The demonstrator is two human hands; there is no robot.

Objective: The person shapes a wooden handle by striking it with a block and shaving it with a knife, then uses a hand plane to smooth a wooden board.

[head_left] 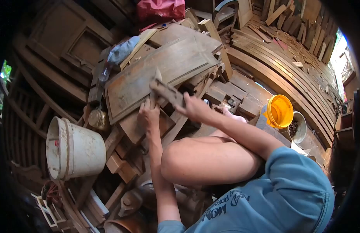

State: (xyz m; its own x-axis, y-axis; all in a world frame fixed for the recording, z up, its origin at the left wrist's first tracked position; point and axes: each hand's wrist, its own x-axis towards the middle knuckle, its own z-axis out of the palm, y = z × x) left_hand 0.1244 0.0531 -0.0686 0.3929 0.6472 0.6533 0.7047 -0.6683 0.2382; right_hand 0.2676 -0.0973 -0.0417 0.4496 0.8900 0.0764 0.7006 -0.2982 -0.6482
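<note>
My left hand (149, 115) is closed around a slim brown tool (153, 98) whose shaft rises above the fingers, over the front edge of the panel. A pale, blade-like tip (158, 73) shows in line with it, though its kind is unclear. My right hand (194, 108) grips a thick, brown block-like wooden piece (168, 93). Slightly blurred, that piece slants up to the left and crosses in front of the slim tool. Beneath both lies a worn wooden panel (127, 93) with a raised field and moulded border, tilted on a pile of wood.
A dirty white bucket (84, 149) lies tipped at the left, near a glass jar (98, 118). To the right stand a yellow bucket (270, 112) and a pale bucket (301, 130). Long planks (281, 73) fill the right side. A blue cloth (122, 50) lies behind the panel.
</note>
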